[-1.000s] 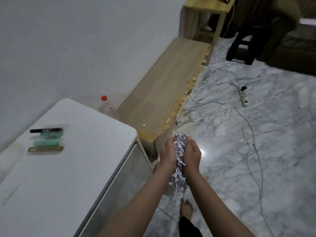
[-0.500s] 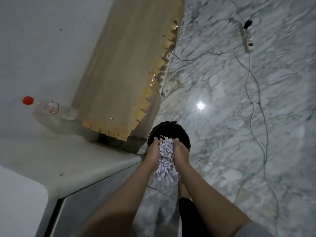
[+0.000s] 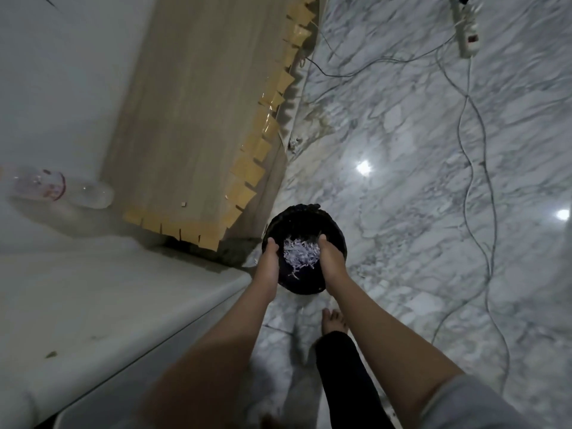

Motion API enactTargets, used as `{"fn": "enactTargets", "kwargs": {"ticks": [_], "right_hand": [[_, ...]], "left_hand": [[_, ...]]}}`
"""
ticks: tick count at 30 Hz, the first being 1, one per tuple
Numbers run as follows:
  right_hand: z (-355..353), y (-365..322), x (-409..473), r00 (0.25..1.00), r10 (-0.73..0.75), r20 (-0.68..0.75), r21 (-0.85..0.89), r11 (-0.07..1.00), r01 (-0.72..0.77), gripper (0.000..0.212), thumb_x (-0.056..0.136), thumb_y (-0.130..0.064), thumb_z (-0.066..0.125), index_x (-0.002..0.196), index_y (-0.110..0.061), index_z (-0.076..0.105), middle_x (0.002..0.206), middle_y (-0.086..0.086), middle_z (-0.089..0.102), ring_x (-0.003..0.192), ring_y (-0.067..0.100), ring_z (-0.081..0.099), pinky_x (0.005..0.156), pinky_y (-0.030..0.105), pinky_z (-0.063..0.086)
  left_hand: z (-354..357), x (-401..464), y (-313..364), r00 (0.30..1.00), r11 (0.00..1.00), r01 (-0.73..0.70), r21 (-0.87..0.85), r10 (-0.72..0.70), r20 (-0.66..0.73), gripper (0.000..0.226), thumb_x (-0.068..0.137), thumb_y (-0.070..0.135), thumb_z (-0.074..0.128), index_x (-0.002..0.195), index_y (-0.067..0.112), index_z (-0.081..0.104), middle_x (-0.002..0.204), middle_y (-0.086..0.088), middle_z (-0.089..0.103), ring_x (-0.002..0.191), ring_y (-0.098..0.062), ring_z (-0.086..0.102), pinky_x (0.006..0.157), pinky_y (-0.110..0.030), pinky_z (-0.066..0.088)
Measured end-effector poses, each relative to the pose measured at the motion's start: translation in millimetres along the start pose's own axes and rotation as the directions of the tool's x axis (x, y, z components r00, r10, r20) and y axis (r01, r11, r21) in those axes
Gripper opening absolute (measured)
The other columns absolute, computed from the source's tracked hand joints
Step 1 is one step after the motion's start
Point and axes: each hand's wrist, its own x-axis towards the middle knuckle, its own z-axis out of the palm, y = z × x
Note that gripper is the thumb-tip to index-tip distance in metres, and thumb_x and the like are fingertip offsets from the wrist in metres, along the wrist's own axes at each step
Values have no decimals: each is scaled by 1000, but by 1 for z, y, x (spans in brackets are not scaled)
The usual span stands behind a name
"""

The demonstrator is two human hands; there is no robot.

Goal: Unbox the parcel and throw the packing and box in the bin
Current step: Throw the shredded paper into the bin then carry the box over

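Observation:
A round black bin (image 3: 335,226) stands on the marble floor just past the corner of the white table. White shredded paper packing (image 3: 301,252) lies inside it. My left hand (image 3: 270,259) and my right hand (image 3: 330,257) hover over the bin's mouth, one on each side of the paper, palms turned inward and apart. Neither hand grips the shreds; the paper sits between and below them. No parcel box is in sight.
The white table (image 3: 93,305) fills the lower left. A low wooden bench (image 3: 198,113) runs along the wall, with a clear plastic bottle (image 3: 58,188) beside it. A power strip (image 3: 467,29) and loose cables (image 3: 473,168) cross the floor at right. My bare foot (image 3: 332,320) stands behind the bin.
My hands carried the shredded paper down over the bin, then parted and let it drop inside. The view tilted from the room down to the floor.

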Motion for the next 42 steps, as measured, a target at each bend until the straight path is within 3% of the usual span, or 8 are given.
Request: {"fn": "enactTargets", "kwargs": {"ticks": [6,8,16,22,28,32,37,42], "right_hand": [[0,12,-45,997,-73,-6,-10,997,73,48,94,-43,46,130,-12,53,133,12,53,122,29,49,105,43,40],[0,15,-62,994,-110,-2,-35,993,110,38,93,-45,47,113,-15,60,120,10,57,113,26,54,98,40,44],[11,38,-185,882,-465,-82,12,884,467,25,91,-29,57,111,-17,67,117,3,65,111,24,59,102,45,46],[61,104,-310,708,-706,9,64,707,705,24,92,-23,57,112,-16,66,113,4,68,107,18,62,95,36,49],[144,190,-413,374,-904,206,70,395,916,15,93,-14,56,105,-14,65,106,6,68,104,19,63,91,34,50],[198,244,-443,197,-865,461,32,238,971,17,93,-14,55,107,-22,62,107,3,67,104,18,62,90,33,50],[242,302,-457,142,-677,722,-101,100,990,28,92,-21,55,120,-18,59,120,-1,62,113,14,56,83,15,43],[279,322,-449,93,-449,889,-207,-211,955,50,88,-27,61,135,-15,45,149,8,36,139,22,29,108,26,26]], "left_hand": [[-17,-48,-9,997,997,-71,-10,71,-3,60,100,49,25,146,11,31,153,-13,28,139,-29,30,109,-41,28],[-22,-67,-12,996,996,-91,-19,91,1,59,100,49,27,145,12,32,152,-11,31,138,-28,33,106,-39,31],[-88,-199,-45,882,881,-471,-40,471,-3,43,100,40,35,132,15,51,135,-7,51,116,-19,51,85,-29,37],[-195,-305,-115,666,654,-740,-157,745,-34,30,100,34,39,113,20,62,110,4,60,104,-8,56,83,-20,40],[-318,-366,-206,416,422,-905,-63,841,-347,25,100,17,43,113,17,64,111,6,65,106,-2,59,91,-12,45],[-396,-368,-263,390,470,-883,4,738,-551,20,96,25,50,113,23,62,114,10,62,109,-2,56,85,-5,40],[-460,-359,-334,320,601,-789,125,577,-751,29,94,33,53,121,23,58,126,5,56,118,-8,48,97,-21,35],[-498,-343,-388,261,823,-448,350,495,-829,54,88,46,42,134,20,48,147,-6,39,138,-25,30,114,-53,19]]}}
